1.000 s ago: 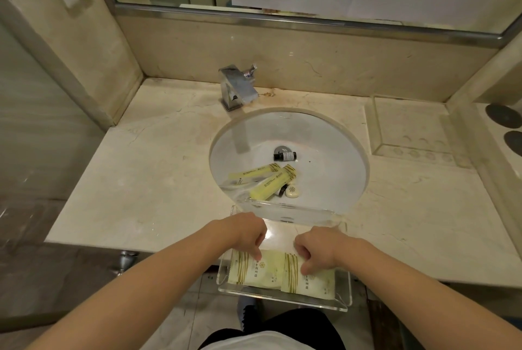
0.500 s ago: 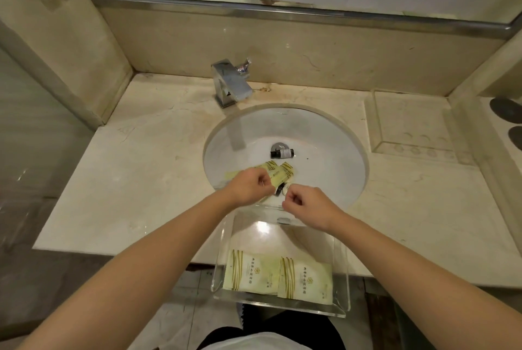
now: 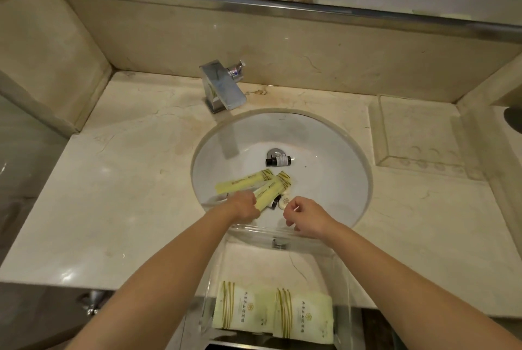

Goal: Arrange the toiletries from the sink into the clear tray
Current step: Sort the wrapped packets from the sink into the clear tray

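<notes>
In the white sink [image 3: 327,185] lie two long yellow tubes. My left hand [image 3: 244,207] grips the near end of the nearer yellow tube [image 3: 271,190]; the other yellow tube [image 3: 241,182] lies just behind it. A small white item [image 3: 283,202] and a dark cap [image 3: 274,203] sit beside that tube. My right hand [image 3: 305,217] has curled fingers, its fingertips right at the white item; whether they pinch it is unclear. A small dark bottle [image 3: 278,161] lies by the drain. The clear tray [image 3: 343,279] sits at the counter's front edge with two pale sachets [image 3: 272,311] inside.
A chrome faucet [image 3: 223,87] stands behind the sink. A second clear tray [image 3: 418,135] rests on the marble counter at the right, against a raised ledge. A mirror frame [image 3: 254,5] runs along the back wall. The front tray overhangs the counter edge.
Both hands left the sachets in the tray and reached forward into the sink. My left hand has taken hold of the nearer yellow tube's end.
</notes>
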A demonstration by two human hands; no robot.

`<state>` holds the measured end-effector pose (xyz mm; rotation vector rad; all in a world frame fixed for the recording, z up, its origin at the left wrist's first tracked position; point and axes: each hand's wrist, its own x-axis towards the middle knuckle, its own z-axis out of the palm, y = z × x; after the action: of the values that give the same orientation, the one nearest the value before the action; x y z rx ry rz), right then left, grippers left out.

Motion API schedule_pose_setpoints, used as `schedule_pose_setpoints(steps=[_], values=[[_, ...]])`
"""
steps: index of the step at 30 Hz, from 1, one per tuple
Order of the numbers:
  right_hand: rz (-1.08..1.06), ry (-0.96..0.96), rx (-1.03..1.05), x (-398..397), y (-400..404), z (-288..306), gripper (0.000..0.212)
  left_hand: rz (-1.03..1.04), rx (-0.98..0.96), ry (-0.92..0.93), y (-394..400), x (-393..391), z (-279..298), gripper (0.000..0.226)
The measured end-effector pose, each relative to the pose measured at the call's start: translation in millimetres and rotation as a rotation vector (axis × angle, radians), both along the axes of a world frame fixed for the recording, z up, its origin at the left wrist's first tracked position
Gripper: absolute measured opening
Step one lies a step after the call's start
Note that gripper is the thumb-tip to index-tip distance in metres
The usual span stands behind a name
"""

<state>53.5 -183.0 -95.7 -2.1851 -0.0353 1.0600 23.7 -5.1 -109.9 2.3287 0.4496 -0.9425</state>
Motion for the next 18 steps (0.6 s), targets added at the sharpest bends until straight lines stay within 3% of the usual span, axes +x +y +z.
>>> schedule_pose_setpoints(steps=[9, 14, 18], values=[[-0.029, 0.209, -0.02, 17.3, 24.5, -28.2, 0.025, 0.009, 0.021, 0.099, 2.0, 10.6, -33.2, 0.035], [-0.083, 0.293, 0.048, 20.6, 37.1, -45.2, 0.047, 0.169, -0.105, 0.101, 4.4, 9.7, -43.0, 0.028], [-0.156, 0.392, 0.103, 19.2, 50.6, -57.3, 0.051, 0.25, -0.294, 0.129, 2.5, 8.7, -40.8, 0.021]])
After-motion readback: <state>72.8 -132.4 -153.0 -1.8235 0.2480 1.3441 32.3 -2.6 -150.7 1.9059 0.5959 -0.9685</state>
